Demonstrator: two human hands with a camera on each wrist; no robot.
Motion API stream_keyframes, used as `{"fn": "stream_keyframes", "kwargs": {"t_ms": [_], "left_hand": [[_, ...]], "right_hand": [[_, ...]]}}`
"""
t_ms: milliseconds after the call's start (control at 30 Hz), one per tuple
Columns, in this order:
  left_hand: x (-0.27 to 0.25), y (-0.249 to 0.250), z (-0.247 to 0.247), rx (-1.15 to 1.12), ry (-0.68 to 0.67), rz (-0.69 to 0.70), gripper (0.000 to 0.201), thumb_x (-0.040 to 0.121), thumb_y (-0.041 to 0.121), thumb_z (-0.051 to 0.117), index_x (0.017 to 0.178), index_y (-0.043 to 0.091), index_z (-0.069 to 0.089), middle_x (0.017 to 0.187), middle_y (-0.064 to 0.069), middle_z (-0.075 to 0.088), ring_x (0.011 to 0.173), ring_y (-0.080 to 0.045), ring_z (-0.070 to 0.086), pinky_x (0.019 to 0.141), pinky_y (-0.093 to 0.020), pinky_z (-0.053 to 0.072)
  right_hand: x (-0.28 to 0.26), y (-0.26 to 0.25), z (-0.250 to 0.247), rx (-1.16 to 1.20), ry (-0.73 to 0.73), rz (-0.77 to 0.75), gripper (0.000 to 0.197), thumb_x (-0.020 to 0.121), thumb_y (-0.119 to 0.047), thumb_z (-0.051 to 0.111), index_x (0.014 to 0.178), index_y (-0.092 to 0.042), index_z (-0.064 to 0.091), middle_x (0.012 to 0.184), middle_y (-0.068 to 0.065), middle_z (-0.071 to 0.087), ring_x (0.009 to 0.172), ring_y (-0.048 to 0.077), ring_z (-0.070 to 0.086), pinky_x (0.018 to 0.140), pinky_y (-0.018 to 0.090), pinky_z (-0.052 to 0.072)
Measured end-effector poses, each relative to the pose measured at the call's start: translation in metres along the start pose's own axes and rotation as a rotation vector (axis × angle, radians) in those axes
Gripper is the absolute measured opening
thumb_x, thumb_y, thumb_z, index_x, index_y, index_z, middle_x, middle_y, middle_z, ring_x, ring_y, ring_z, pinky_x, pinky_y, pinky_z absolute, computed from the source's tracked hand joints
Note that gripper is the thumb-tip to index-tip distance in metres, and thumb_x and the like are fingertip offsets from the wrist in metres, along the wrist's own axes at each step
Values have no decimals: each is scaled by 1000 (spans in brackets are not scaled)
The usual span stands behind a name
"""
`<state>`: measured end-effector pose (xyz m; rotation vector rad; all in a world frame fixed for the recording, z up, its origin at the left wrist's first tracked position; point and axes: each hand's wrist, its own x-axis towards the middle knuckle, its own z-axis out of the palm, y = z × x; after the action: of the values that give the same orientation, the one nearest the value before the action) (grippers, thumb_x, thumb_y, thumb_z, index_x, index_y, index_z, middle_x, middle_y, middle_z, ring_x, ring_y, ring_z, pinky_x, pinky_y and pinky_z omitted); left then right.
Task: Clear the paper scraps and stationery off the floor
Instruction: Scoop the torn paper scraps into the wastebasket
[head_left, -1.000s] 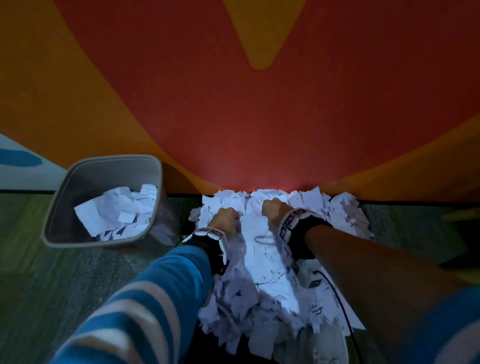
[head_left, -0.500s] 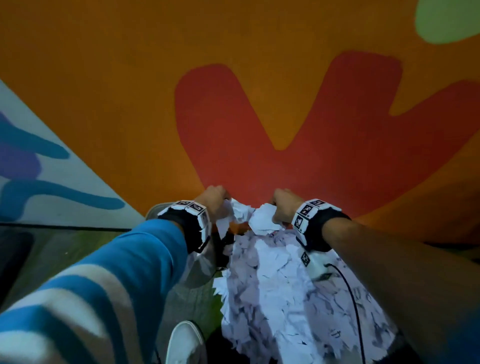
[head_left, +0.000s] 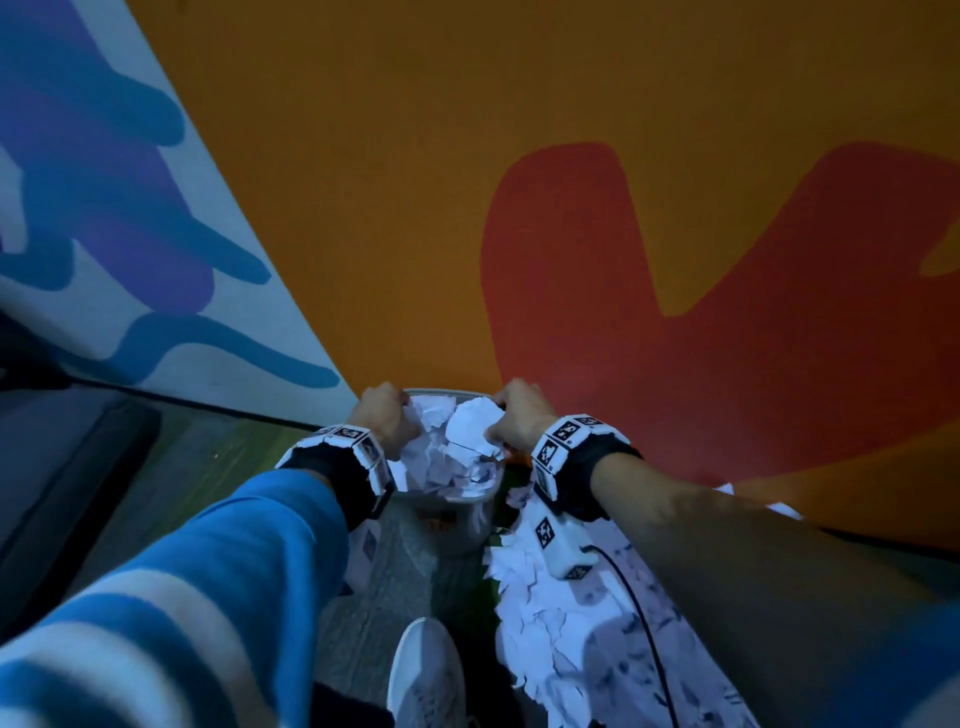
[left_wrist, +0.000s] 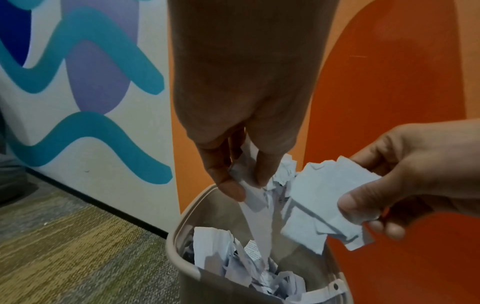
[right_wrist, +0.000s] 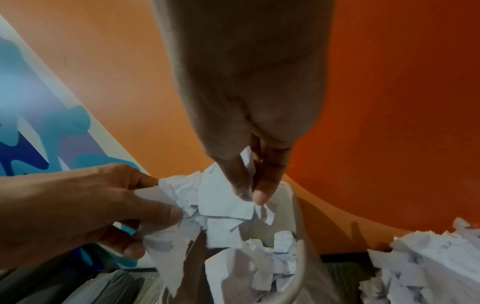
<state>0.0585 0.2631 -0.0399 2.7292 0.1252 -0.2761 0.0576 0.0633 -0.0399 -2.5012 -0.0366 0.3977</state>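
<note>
Moved since one second ago: both hands up from the floor pile, now over the bin (head_left: 451, 498), each carrying paper. Bin taken as landmark throughout.

Left hand (head_left: 382, 415) above the bin's near-left rim; thumb and fingers (left_wrist: 228, 185) pinching a crumpled strip of torn scraps (left_wrist: 255, 207) that hangs down into the opening. Right hand (head_left: 517, 415) above the bin's right rim; thumb and fingertips (right_wrist: 259, 193) pressed together on a larger crumpled wad (head_left: 470, 426), not yet released.

Done so far, judged: bin partly filled with white scraps, visible inside below the hands in the left wrist view.

Left to do, judged: large heap of torn paper (head_left: 571, 623) on the carpet just right of the bin, running toward the camera; one more small piece near the wall beyond the right forearm. No stationery identified anywhere near the bin; cannot tell whether any lies under the heap. Roughly early-to-middle stage, several more handfuls needed.

White shoe (head_left: 426, 675) on the carpet in front of the bin. Painted wall (head_left: 415, 208) directly behind the bin.
</note>
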Motion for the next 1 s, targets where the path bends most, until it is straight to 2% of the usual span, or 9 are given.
{"fn": "stream_keyframes", "kwargs": {"t_ms": [67,133,200,333,433,567,633,833,1000], "left_hand": [[7,-6,3,-12,-5,-19,35,79,18,71,110,2,70,106,-22,69,92,-34,68,74,-37,54],[13,-9,9,-14,-45,-32,39,80,16,72,117,7,68,112,-17,69,96,-30,67,79,-34,55],[19,-13,15,-11,-88,-30,37,78,16,75,114,14,70,113,-10,71,90,-24,65,76,-28,54],[22,-12,17,-43,-96,-17,42,79,21,80,119,17,69,119,-6,69,98,-22,66,88,-28,55],[21,-5,19,-72,-115,31,36,82,17,78,117,13,69,120,-9,68,92,-23,66,86,-31,56],[13,18,28,-77,-127,133,26,86,13,72,111,9,72,110,-9,71,89,-26,68,74,-25,51],[11,33,37,-103,-145,161,21,87,13,70,107,8,73,104,-9,73,79,-23,66,69,-26,51],[18,78,76,-254,-310,197,13,87,6,61,85,4,73,77,-14,75,71,-28,73,63,-42,63],[30,113,145,-499,-437,121,14,91,1,61,78,3,66,77,-19,69,70,-32,69,61,-45,61]], "right_hand": [[8,-7,14,48,-6,12,10,77,0,73,81,-9,69,97,19,67,67,28,71,46,27,53],[13,-9,24,79,-11,12,16,78,0,73,94,-5,73,82,15,71,60,25,70,54,37,60],[16,-10,31,52,-37,9,27,77,-4,77,104,-7,70,87,9,71,69,22,69,65,35,60],[17,-6,31,34,-121,22,45,80,-5,79,122,-6,63,99,13,70,74,24,69,63,34,60],[14,2,22,12,-147,29,44,80,-10,80,120,-8,64,96,12,72,70,22,71,69,37,62],[3,19,0,-38,-215,-21,27,83,-11,77,108,-7,69,85,7,71,67,20,68,57,30,57],[0,34,-12,-69,-251,-27,18,84,-11,75,101,-6,71,87,10,73,70,22,69,60,32,59],[-1,107,-24,35,-286,131,11,87,-7,73,89,3,70,77,19,66,68,27,65,68,43,60],[4,174,-8,-61,-314,203,28,87,-10,73,104,12,67,85,21,69,68,25,61,66,38,56]]}}
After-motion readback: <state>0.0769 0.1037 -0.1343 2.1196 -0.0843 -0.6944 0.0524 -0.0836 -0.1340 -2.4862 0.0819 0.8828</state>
